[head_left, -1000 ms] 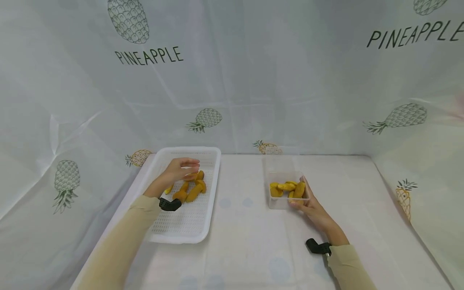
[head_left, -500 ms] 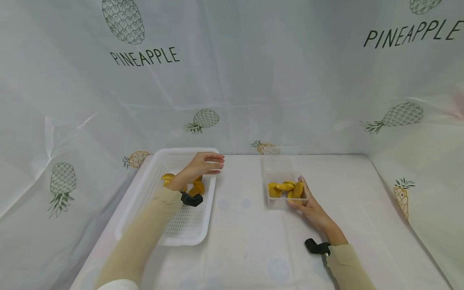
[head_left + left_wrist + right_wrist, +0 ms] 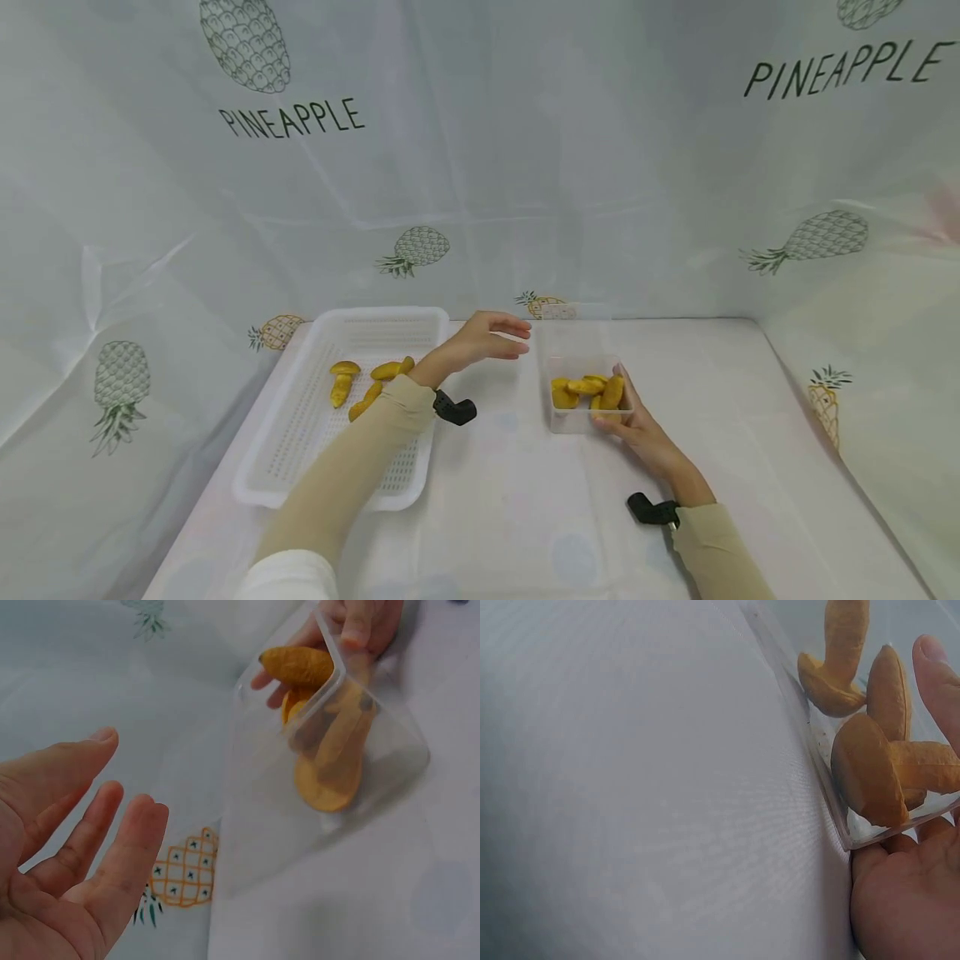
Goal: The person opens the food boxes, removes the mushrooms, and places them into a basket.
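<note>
My left hand (image 3: pixel 487 336) hangs over the table between the basket and the box, fingers loosely spread; the left wrist view shows nothing in it. With thumb at the front and fingers along the right side, my right hand (image 3: pixel 641 425) grips a clear plastic box (image 3: pixel 567 424). Several yellow-brown mushrooms (image 3: pixel 870 769) lie inside the box, and its clear lid (image 3: pixel 573 337) stands open at the back. More mushrooms (image 3: pixel 342 385) rest in a white perforated basket (image 3: pixel 382 313) at the left; my left forearm crosses above it and hides part of its contents.
A pale cloth with faint bluish spots covers the table (image 3: pixel 510 517). Close behind the basket and box rises a white curtain (image 3: pixel 525 183) printed with pineapples, which also runs along both sides.
My left hand has moved right, from over the mushrooms in the basket, past its right rim, towards the box. My right hand has kept its hold on the box.
</note>
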A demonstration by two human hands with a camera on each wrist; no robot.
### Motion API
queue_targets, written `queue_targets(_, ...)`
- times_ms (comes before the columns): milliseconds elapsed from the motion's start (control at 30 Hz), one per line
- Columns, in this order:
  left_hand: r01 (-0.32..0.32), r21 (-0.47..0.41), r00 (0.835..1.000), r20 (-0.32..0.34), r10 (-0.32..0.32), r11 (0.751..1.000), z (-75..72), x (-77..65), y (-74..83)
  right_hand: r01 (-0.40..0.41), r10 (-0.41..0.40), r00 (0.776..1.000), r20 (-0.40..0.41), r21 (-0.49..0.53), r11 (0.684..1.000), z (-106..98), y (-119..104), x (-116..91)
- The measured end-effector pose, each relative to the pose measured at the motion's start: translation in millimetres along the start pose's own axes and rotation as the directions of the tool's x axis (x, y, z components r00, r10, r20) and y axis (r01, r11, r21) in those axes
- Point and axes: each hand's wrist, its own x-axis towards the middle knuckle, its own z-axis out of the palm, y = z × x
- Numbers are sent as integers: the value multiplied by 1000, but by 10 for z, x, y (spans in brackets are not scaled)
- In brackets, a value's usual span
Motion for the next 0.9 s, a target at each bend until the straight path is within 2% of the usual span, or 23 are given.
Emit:
queue_targets(133,-31,20,998,50,30,999,177,143,-2,1,-1,1000,-2,0,1000,-5,15,8)
queue_targets(233,-24,22,996,81,22,999,309,244,3,1,-1,1000,-3,2,1000,-8,11,7)
queue_targets(333,-21,59,993,116,14,998,436,330,10,4,-4,1000,-5,10,1000,-4,-10,1)
queue_targets(500,-56,124,986,165,35,991,609,449,-37,9,-9,1000,-10,14,1000,16,-33,-2)
queue_targets(767,-61,214,984,178,23,975,808,560,-151,8,-8,1000,6,26,1000,21,-36,-10)
queue_targets(900,-85,276,983,178,36,957,901,586,-165,8,-9,1000,3,23,1000,4,-25,-12)
